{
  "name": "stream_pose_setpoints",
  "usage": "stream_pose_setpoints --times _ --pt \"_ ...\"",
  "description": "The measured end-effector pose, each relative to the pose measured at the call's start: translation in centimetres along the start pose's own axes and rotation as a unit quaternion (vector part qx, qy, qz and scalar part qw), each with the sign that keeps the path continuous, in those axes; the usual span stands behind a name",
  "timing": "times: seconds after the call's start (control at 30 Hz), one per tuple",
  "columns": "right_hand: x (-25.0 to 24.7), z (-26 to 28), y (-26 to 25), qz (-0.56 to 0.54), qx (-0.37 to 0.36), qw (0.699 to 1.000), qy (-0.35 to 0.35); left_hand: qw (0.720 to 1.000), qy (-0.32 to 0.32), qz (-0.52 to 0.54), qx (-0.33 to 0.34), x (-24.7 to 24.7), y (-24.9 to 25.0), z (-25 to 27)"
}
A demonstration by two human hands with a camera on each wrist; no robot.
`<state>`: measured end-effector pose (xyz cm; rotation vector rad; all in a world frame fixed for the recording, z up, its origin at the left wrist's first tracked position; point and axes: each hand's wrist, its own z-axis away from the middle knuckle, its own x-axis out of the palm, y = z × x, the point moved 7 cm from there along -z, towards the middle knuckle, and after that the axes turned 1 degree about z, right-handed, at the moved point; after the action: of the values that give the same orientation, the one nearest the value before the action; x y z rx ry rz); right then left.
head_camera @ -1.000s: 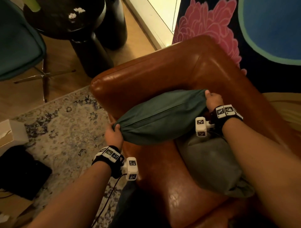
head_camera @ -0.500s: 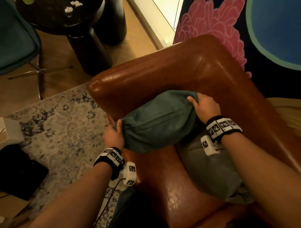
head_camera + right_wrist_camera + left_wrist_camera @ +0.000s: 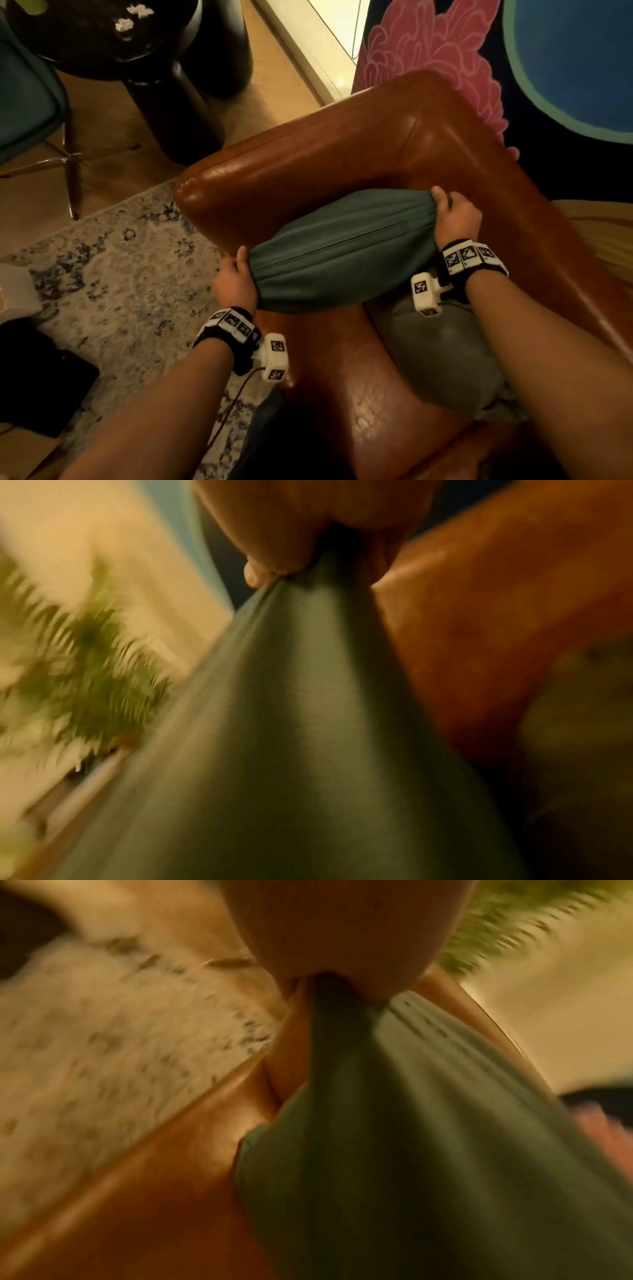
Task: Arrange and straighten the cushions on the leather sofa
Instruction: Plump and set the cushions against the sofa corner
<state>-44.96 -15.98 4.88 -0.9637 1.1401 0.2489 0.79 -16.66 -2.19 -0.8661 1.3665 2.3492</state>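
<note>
A teal cushion (image 3: pixel 342 250) lies slantwise at the corner of the brown leather sofa (image 3: pixel 308 164), stretched taut between my two hands. My left hand (image 3: pixel 236 281) grips its near-left end and my right hand (image 3: pixel 452 216) grips its far-right end. In the left wrist view the cushion (image 3: pixel 428 1137) bunches into my left hand (image 3: pixel 339 934). The right wrist view shows the cushion (image 3: pixel 291 737) pinched in my right hand (image 3: pixel 308 526). A grey cushion (image 3: pixel 442 356) lies flat on the seat under my right forearm.
A patterned rug (image 3: pixel 113 267) covers the floor left of the sofa. A black round table (image 3: pixel 137 44) and a teal chair (image 3: pixel 24 109) stand beyond it. A flowered wall hanging (image 3: pixel 438 51) is behind the sofa back. A black bag (image 3: pixel 37 377) lies at the lower left.
My right hand has shifted from the cushion's top back to its far-right end and pulled it tight. The cushion now looks longer and tauter. My left hand keeps its grip.
</note>
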Motion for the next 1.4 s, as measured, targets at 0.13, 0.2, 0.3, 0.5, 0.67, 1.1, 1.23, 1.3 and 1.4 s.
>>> stream_pose_setpoints --times 0.13,0.2,0.3,0.5,0.67,1.1,1.23,1.3,1.4 --pt "-1.3 -0.3 -1.4 -0.035 -0.056 0.998 -0.013 0.998 -0.06 -0.025 0.006 0.9 0.0 -0.1" --pt "-2.9 0.1 -3.2 -0.055 -0.08 0.995 0.004 0.994 -0.091 -0.059 0.012 1.1 -0.5 -0.2" --pt "-4.5 3.3 -8.5 -0.076 -0.136 0.987 0.048 0.976 -0.045 -0.179 0.114 0.4 2.4 0.3" --pt "3.5 16.0 -18.4 -0.116 -0.234 0.947 -0.188 0.9 -0.403 0.166 0.025 4.2 11.8 6.4" --pt "6.1 12.7 -13.2 -0.159 -0.123 0.93 -0.309 0.968 -0.23 0.099 -0.022 3.0 5.1 1.2" --pt "1.4 6.0 -6.4 -0.066 -0.07 0.995 -0.026 0.978 -0.113 -0.004 0.177 2.7 9.1 5.8" --pt "-1.1 2.1 -2.9 -0.02 -0.008 1.0 0.018 0.996 -0.038 0.025 0.074 -1.5 4.3 1.8" --pt "-1.0 1.2 -1.8 -0.026 0.037 0.998 0.035 0.994 -0.047 0.028 0.093 -1.9 4.7 1.6" --pt "0.2 2.2 -3.4 0.047 0.071 0.994 0.065 0.997 -0.031 0.013 0.065 -1.2 5.6 2.0"
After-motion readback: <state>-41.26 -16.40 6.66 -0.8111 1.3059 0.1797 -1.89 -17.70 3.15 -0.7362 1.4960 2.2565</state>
